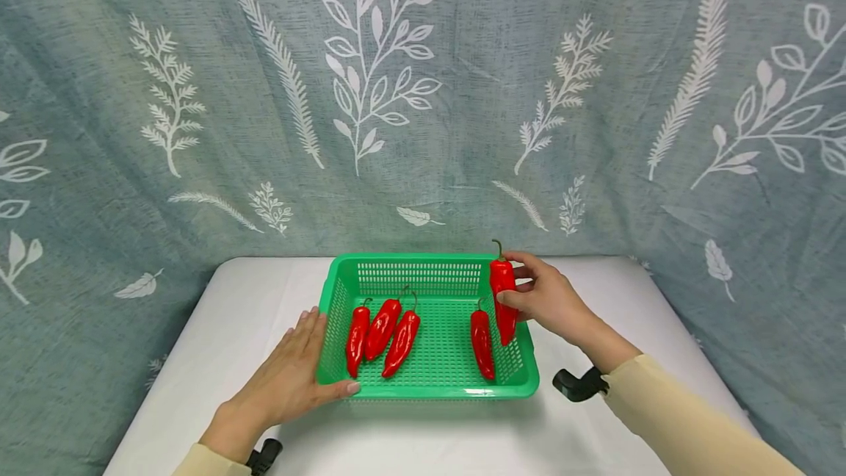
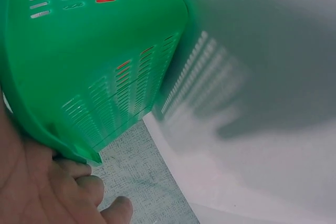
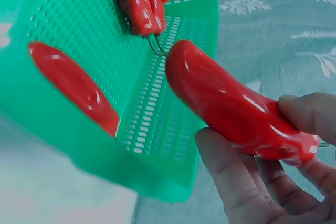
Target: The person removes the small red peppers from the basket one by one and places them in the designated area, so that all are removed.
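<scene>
In the head view my right hand point(image 1: 551, 300) holds a glossy red chili pepper point(image 1: 503, 278) between thumb and fingers, over the right end of a green plastic basket point(image 1: 423, 392). The pepper hangs nearly upright, its thin stem up. My left hand point(image 1: 284, 373) lies along the basket's left side with straight fingers, its thumb on the front rim. Inside, three red peppers point(image 1: 383, 329) lie side by side at the left, and another pepper point(image 1: 482, 344) lies near the right wall. The right wrist view shows the held pepper point(image 3: 226, 103) clear of the basket floor.
The basket stands on a white-covered table point(image 1: 264, 285). Behind it hangs a grey-green cloth point(image 1: 463, 197) with white leaf prints. Black straps with mounts point(image 1: 581, 386) sit at both wrists.
</scene>
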Available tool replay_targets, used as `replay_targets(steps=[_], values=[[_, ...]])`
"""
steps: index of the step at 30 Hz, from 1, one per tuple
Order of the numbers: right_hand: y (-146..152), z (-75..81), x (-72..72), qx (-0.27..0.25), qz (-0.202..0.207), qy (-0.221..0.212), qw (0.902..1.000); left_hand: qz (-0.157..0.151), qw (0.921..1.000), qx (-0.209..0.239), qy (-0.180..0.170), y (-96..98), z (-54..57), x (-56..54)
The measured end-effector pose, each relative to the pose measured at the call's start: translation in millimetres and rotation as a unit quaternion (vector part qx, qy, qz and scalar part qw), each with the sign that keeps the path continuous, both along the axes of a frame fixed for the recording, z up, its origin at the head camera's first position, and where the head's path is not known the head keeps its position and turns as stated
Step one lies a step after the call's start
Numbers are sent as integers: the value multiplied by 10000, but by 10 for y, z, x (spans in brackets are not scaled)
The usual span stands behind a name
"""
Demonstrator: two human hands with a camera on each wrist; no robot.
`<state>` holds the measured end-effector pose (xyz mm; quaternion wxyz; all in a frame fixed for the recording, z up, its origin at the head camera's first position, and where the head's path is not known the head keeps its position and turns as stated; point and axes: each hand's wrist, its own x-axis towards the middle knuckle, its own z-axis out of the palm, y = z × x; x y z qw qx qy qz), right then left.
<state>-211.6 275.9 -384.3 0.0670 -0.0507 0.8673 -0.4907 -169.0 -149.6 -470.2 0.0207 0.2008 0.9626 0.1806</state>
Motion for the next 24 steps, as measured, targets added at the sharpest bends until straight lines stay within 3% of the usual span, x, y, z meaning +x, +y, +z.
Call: replay_targets(steps=[14,24], values=[[400,141,6,108,-406,-147,9990,13,9999,-127,9,-54,64,9],[653,40,-62,384,-601,-164,9973,41,10000,-71,49,-123,60,43]])
